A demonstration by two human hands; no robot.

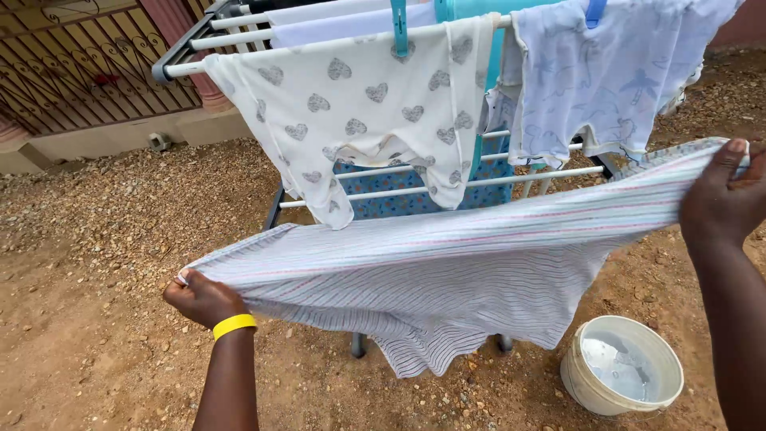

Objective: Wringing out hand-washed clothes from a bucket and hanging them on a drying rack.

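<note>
From the head view, both hands grip a striped cloth (447, 271), stretched wide between them. The left hand (203, 299), with a yellow wristband (234, 325), is closed on the lower left corner; the right hand (722, 199) pinches the upper right edge. The step looks like spreading the cloth for hanging. Laying it over a rail would call for lifting both corners level above the drying rack (479, 182) just beyond the hands. There a heart-print garment (359, 120) and a pale blue one (606, 72) hang, held by blue pegs (399, 28). A white bucket (622, 367) sits on gravel below the right hand. No packages, labels or signs show.
</note>
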